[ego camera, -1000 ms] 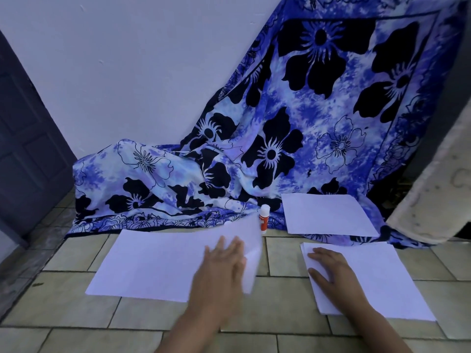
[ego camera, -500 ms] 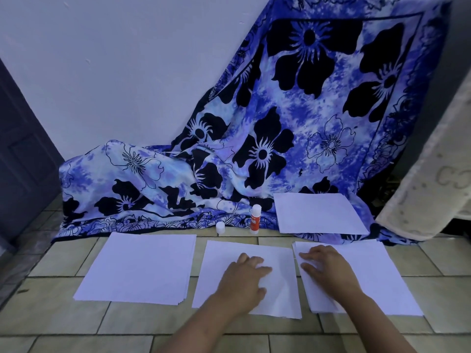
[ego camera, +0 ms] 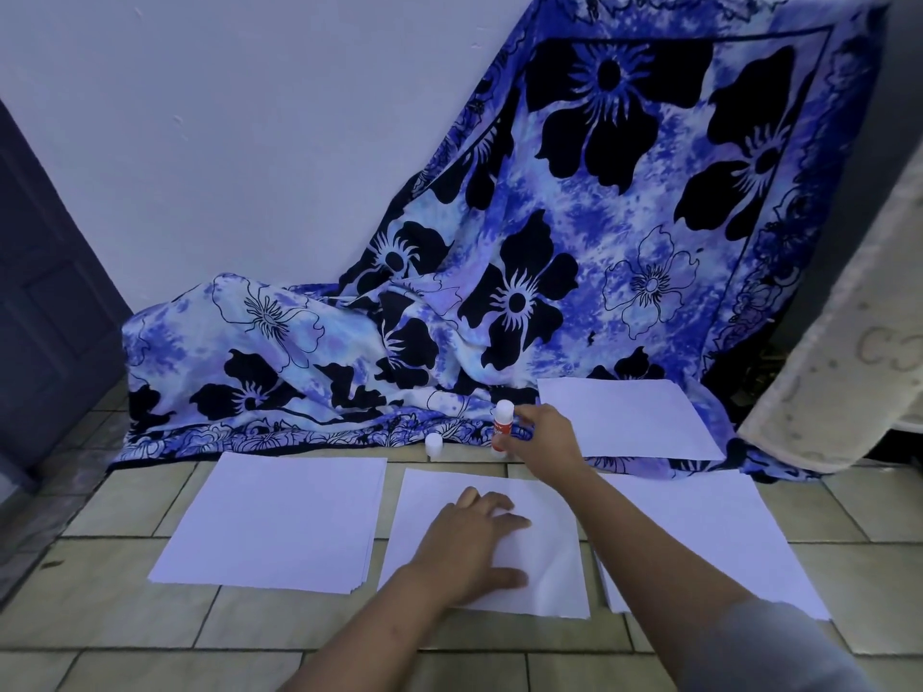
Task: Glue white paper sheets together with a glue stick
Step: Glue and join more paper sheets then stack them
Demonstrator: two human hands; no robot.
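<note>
A single white sheet (ego camera: 549,571) lies on the tiled floor in the middle, and my left hand (ego camera: 474,541) rests flat on it, fingers spread. My right hand (ego camera: 544,437) reaches forward and its fingers close around the upright glue stick (ego camera: 502,422), red-orange with a white top, at the cloth's edge. The stick's white cap (ego camera: 433,444) stands apart just to its left. A stack of white sheets (ego camera: 279,521) lies left of the middle sheet, another stack (ego camera: 709,536) to the right, partly under my right forearm. One more sheet (ego camera: 629,417) lies on the cloth.
A blue and black flowered cloth (ego camera: 549,272) drapes down the white wall onto the floor behind the papers. A dark door (ego camera: 45,312) stands at the left. A pale patterned rug or mattress edge (ego camera: 849,352) leans in at the right.
My right hand left the right stack and reached forward to the glue stick. My left hand, which laid the middle sheet down, stays pressing on it.
</note>
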